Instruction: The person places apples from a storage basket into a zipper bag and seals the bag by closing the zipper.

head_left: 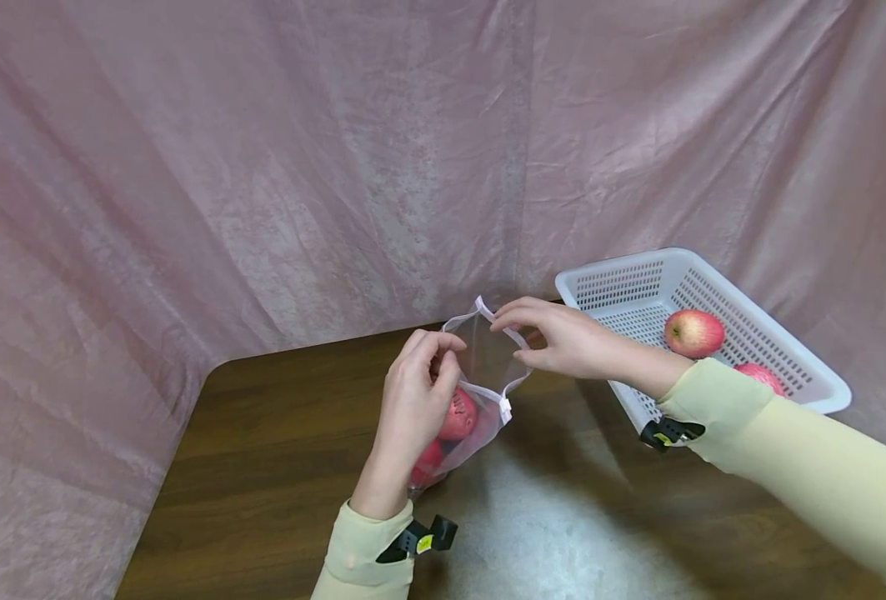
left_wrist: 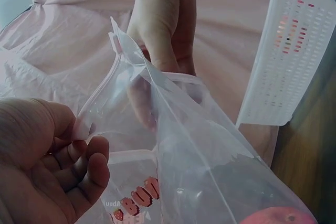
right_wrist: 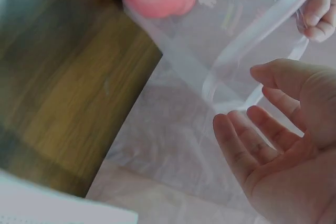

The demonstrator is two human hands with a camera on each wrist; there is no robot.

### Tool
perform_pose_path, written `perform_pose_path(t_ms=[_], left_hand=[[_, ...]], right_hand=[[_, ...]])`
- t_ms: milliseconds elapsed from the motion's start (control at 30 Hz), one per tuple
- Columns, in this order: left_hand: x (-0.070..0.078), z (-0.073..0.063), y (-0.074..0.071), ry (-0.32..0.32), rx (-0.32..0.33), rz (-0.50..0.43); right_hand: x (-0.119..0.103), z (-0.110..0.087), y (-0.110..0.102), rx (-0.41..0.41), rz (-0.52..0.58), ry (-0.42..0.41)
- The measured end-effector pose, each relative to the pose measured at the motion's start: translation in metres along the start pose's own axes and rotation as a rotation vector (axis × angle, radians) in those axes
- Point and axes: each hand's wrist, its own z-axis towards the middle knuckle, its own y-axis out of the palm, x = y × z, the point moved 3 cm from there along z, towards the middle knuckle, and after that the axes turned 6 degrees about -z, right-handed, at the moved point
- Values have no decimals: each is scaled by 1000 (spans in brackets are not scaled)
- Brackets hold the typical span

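A clear plastic zip bag (head_left: 480, 433) with printed red lettering stands with its mouth spread, and red apples (head_left: 458, 415) lie at its bottom. My left hand (head_left: 417, 396) pinches the bag's rim on the near left side; in the left wrist view, thumb and index finger meet on that edge. On the opposite side, my right hand (head_left: 563, 337) has its fingertips at the rim. Its fingers (right_wrist: 239, 156) are spread and loosely bent in the right wrist view, with thumb apart. A white slider (head_left: 505, 408) sits at the mouth's near corner.
To the right, a white perforated basket (head_left: 615, 283) holds an apple (head_left: 693, 333) and another apple (head_left: 761, 377) partly behind the right sleeve. Everything rests on a dark wooden table (head_left: 277, 450). A pink curtain (head_left: 382, 167) hangs along the table's back and left edges.
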Motion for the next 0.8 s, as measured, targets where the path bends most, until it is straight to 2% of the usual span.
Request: perform_pose_path(t_ms=[100, 200, 467, 633, 800], left_hand=[[0, 0, 1, -3, -2, -4], [0, 0, 1, -7, -4, -7], [0, -1, 2, -5, -8, -3], [1, -2, 1, -8, -20, 6], [1, -4, 0, -14, -27, 10]], right_hand=[[4, -5, -6, 18, 25, -1], [8, -11, -13, 30, 4, 2], [25, -30, -35, 35, -191, 66], [43, -43, -47, 21, -264, 137], [67, -55, -60, 6, -310, 155]])
